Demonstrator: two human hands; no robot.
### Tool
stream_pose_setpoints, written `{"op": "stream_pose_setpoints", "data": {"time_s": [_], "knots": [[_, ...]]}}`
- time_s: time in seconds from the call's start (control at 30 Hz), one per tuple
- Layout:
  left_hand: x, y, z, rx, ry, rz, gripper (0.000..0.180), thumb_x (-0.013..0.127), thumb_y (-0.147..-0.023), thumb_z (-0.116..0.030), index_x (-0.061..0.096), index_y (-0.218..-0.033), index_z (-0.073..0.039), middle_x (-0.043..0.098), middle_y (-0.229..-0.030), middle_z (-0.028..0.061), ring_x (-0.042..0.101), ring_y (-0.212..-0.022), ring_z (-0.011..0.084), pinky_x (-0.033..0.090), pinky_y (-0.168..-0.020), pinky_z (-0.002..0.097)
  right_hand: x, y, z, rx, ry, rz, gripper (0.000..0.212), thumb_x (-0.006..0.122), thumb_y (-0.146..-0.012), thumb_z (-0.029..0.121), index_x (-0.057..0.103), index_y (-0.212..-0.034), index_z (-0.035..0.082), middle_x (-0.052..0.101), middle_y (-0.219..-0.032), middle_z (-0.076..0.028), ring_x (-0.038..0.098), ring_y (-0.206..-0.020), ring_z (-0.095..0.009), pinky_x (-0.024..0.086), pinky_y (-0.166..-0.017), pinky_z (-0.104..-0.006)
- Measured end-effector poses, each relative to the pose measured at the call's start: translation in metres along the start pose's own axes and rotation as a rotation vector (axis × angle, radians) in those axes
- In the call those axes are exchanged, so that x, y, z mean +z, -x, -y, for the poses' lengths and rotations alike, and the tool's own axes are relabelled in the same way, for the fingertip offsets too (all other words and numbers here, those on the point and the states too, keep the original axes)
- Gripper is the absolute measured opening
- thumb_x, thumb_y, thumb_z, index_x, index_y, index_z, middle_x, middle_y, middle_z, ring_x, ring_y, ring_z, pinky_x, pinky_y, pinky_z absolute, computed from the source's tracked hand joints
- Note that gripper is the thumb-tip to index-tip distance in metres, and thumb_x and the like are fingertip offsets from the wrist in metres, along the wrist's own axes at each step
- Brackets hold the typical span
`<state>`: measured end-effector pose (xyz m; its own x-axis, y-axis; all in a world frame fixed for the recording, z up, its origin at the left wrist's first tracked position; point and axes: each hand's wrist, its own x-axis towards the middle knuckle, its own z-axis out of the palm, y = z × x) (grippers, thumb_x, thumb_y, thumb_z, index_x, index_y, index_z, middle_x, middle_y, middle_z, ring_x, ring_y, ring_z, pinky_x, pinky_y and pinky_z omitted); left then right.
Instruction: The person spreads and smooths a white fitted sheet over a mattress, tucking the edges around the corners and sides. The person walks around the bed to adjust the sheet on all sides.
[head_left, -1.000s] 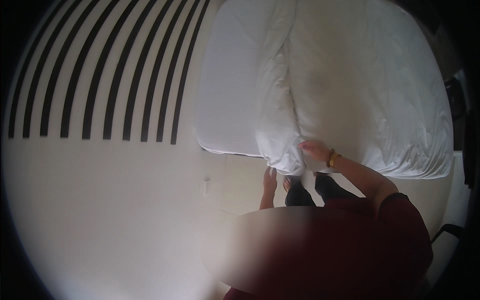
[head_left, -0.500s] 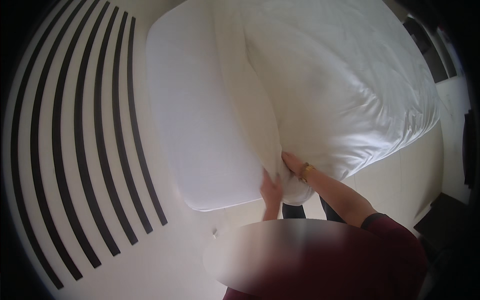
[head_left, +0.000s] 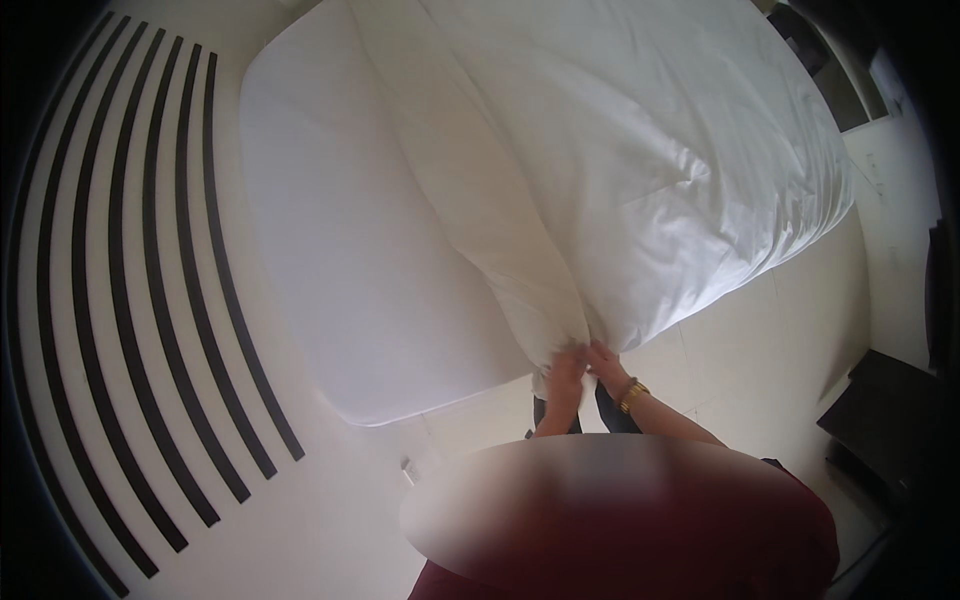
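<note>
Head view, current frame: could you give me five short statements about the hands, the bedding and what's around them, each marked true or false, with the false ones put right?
1. The left-hand grip and right-hand grip are close together at the near edge of the white cover. True.
2. The gold-coloured band is on the left wrist. False: the gold-coloured band is on the right wrist.
3. The white cover spreads over the whole mattress. False: the left part of the mattress lies outside it.
4. Dark stripes show to the left of the mattress. True.
5. The person's top is green. False: the top is dark red.
</note>
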<state>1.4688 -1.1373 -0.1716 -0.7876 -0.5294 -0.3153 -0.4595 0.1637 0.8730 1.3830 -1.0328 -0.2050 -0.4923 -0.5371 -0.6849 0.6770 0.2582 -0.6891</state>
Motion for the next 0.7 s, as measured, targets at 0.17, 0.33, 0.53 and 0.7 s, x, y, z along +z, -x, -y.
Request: {"op": "stream_pose_setpoints", "data": {"time_s": [0.17, 0.33, 0.53, 0.7], "knots": [[-0.012, -0.013, 0.017, -0.369, -0.159, -0.47, 0.032, 0.052, -0.091, -0.025, 0.05, -0.108, 0.003, 0.057, -0.097, 0.0237, 0.057, -0.087, 0.0398, 0.045, -0.079, 0.0434, 0.023, -0.005, 0.023, -0.019, 0.482, 0.076, 0.048, 0.069, -0.08, 0.029, 0.056, -0.118, 0.002, 0.066, -0.101, -0.009, 0.061, -0.091, -0.015, 0.048, -0.081, -0.0302], [-0.012, 0.004, 0.017, -0.224, -0.087, -0.485, 0.027, 0.052, -0.091, -0.025, 0.053, -0.087, 0.001, 0.054, -0.074, 0.0215, 0.052, -0.067, 0.0345, 0.043, -0.064, 0.041, 0.01, 0.025, 0.039, 0.013, 0.527, 0.081, 0.037, 0.07, -0.079, 0.029, 0.064, -0.103, 0.001, 0.066, -0.079, -0.005, 0.06, -0.065, -0.011, 0.049, -0.058, -0.0255], [-0.036, 0.069, -0.011, -0.262, -0.125, -0.43, 0.039, 0.049, -0.095, -0.026, 0.048, -0.069, 0.003, 0.042, -0.058, 0.0176, 0.04, -0.052, 0.0253, 0.036, -0.051, 0.0385, -0.018, 0.062, 0.063, -0.015, 0.484, 0.258, 0.024, 0.069, -0.081, 0.023, 0.065, -0.091, 0.002, 0.055, -0.06, 0.0, 0.049, -0.047, -0.005, 0.041, -0.045, -0.0207], [0.009, 0.071, 0.013, -0.641, 0.345, -0.501, 0.038, 0.054, -0.092, -0.035, 0.056, -0.071, -0.003, 0.038, -0.052, -0.0021, 0.035, -0.044, 0.0105, 0.03, -0.042, 0.0259, -0.03, 0.058, 0.041, 0.032, 0.469, 0.208, 0.022, 0.068, -0.081, 0.022, 0.063, -0.086, 0.001, 0.058, -0.062, -0.002, 0.054, -0.048, -0.008, 0.043, -0.046, -0.0226]]}}
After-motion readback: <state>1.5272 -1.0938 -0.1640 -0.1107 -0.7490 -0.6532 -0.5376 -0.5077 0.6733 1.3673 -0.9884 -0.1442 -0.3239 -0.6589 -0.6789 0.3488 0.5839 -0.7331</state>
